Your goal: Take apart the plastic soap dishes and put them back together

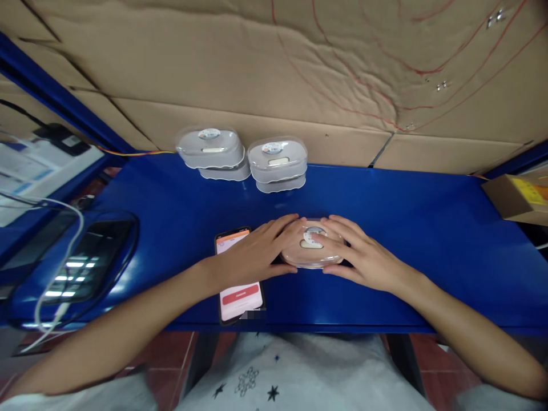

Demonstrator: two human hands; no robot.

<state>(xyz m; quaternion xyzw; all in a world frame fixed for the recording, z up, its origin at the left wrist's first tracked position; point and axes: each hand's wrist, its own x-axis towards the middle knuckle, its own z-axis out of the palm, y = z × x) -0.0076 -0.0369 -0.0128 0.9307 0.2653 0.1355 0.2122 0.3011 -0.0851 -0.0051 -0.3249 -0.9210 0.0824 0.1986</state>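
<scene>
A pinkish oval plastic container with a clear cover (pixel 306 260) rests on the blue table in front of me, a round label and a pale oblong tab on its top. My left hand (pixel 280 242) grips its left end, thumb at the near side and fingers over the far edge. From the other end my right hand (pixel 353 245) holds it too, its thumb near the front edge and its fingers spread over the top. Parts of the container's ends are hidden by my fingers. Beneath my left wrist lies a phone (pixel 240 305) with a lit screen.
Two stacks of similar grey containers, a left stack (pixel 209 149) and a right stack (pixel 278 162), stand at the back against the cardboard wall (pixel 180 74). On the left lie a dark tablet-like device (pixel 83 260) and a white cable (pixel 38 305). A cardboard box (pixel 509 200) sits far right.
</scene>
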